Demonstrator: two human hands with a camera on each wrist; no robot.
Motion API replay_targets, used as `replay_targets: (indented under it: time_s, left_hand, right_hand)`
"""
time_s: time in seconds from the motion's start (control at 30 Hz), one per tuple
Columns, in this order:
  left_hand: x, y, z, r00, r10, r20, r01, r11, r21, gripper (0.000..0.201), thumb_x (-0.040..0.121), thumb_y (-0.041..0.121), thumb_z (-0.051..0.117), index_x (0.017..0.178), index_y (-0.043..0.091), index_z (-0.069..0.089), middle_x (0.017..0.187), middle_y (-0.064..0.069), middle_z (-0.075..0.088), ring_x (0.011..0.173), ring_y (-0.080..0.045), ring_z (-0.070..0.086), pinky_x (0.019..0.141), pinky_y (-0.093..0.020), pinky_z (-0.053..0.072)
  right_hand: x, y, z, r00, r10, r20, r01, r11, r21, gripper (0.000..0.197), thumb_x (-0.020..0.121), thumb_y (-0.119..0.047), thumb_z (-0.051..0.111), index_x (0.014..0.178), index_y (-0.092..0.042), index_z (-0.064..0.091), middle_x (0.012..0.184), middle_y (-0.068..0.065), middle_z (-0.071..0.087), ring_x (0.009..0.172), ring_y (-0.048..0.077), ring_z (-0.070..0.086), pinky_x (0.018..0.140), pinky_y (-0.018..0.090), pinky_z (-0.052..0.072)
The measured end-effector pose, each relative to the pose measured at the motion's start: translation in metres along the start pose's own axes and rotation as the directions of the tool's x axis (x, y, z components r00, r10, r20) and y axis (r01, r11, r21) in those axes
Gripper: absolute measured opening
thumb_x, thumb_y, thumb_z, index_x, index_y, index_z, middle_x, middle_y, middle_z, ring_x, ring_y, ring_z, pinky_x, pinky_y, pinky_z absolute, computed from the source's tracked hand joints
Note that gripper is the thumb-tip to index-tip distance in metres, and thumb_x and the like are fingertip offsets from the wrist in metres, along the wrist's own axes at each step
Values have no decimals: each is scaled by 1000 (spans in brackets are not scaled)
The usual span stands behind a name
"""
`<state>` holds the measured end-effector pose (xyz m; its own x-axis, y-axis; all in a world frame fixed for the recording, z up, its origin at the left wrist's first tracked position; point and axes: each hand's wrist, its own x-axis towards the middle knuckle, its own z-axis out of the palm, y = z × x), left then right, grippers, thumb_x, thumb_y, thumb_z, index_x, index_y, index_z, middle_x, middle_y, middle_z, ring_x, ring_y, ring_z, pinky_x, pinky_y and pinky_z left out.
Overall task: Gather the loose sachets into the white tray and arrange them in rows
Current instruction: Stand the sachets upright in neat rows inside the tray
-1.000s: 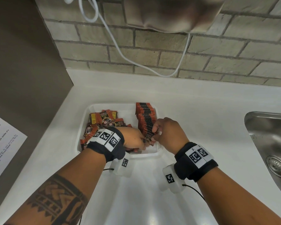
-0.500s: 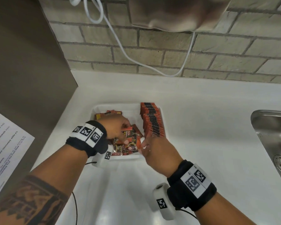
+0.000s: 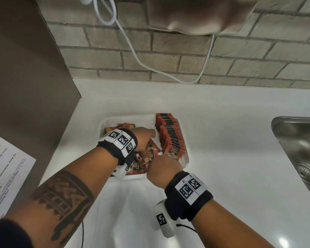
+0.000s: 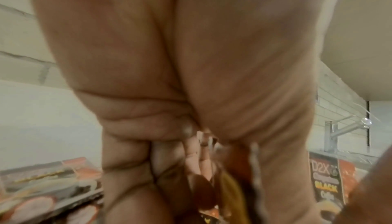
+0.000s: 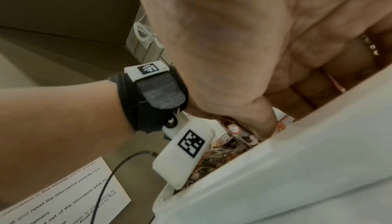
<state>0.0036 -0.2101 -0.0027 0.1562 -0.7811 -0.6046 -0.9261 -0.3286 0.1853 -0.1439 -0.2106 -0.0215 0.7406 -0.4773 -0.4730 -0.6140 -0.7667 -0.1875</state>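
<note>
A white tray [image 3: 186,159] sits on the counter. A neat row of upright red-and-black sachets [image 3: 170,136] fills its right side. Loose sachets [image 3: 151,155] lie jumbled in the middle and left. My left hand [image 3: 145,138] reaches over the pile, next to the row. In the left wrist view its curled fingers [image 4: 131,160] pinch a few sachets [image 4: 244,169]. My right hand [image 3: 164,165] is at the tray's near edge with fingers curled into the pile. The right wrist view shows its thumb [image 5: 263,120] pressed down among loose sachets [image 5: 218,157] behind the tray rim [image 5: 275,169].
A steel sink [image 3: 301,145] opens at the right. A brown panel [image 3: 25,86] with a printed sheet [image 3: 5,176] bounds the left. A brick wall, a white cable [image 3: 150,66] and a wall-mounted unit [image 3: 200,13] lie behind. Bare white counter surrounds the tray.
My right hand has left the near end of the row and come back to the tray's near edge. My left hand has moved from the near left of the pile up toward the row.
</note>
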Motion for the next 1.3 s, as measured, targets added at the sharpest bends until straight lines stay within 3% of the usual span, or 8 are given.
replay_targets:
  time_s: [0.1,0.23,0.43,0.67,0.83,0.93,1.13,1.3]
  left_hand:
    - [6,1,2,999,37,10,-37,999,12,106,74,34,88,158,22,23,145,-9,53,126,-29,54,96,-33,45]
    - [12,4,2,998,51,24,-53,997,61,93,77,33,86,154,19,36,144,-6,54,125,-26,54,94,-31,44]
    - [13,5,1,999,3,35,-8,987,159,69,79,34,85,135,11,51,126,-8,61,113,-25,58,79,-29,44]
    - [7,-1,2,998,6,67,-21,975,221,74,71,42,89,130,14,55,131,-8,51,112,-26,57,77,-30,45]
    - [4,-4,4,994,11,110,-31,983,181,72,68,32,92,126,16,52,126,-4,59,85,-16,54,59,-25,37]
    - [3,-3,5,994,8,108,-32,974,225,65,74,32,89,127,15,55,126,-5,59,83,-15,51,52,-22,33]
    - [4,-3,6,996,26,79,-45,968,246,65,74,37,87,130,17,60,125,-4,62,108,-24,61,75,-29,48]
    - [-1,-5,-1,996,50,67,-64,973,222,68,75,40,87,133,20,59,129,-2,60,113,-24,58,80,-30,46]
  right_hand:
    - [1,-2,6,1000,9,-8,-9,1000,-6,31,94,-20,40,105,-7,65,104,12,65,81,28,50,73,36,40]
    - [3,-1,10,1000,-7,-17,7,1000,11,34,95,-21,39,111,-5,65,110,14,64,101,34,60,78,38,40]
    - [0,0,8,999,13,-46,-6,987,159,31,97,-23,46,121,-8,57,118,12,58,105,30,60,92,41,48]
    - [6,3,16,998,-39,-49,48,981,190,28,91,-19,47,115,-7,59,110,10,59,101,30,61,90,41,51]
    - [8,8,18,997,-65,-42,73,970,233,27,89,-15,48,112,-9,62,109,9,62,99,30,62,88,42,53]
    - [9,14,18,997,-57,-55,68,969,237,27,92,-18,47,113,-12,63,107,7,64,97,28,63,87,42,55]
    - [5,24,15,996,-53,-70,68,969,239,24,95,-16,47,111,-8,64,104,9,64,95,25,62,80,31,52]
    - [2,28,14,995,-50,-85,71,964,258,22,97,-20,49,112,-9,62,108,9,64,99,25,61,83,31,52]
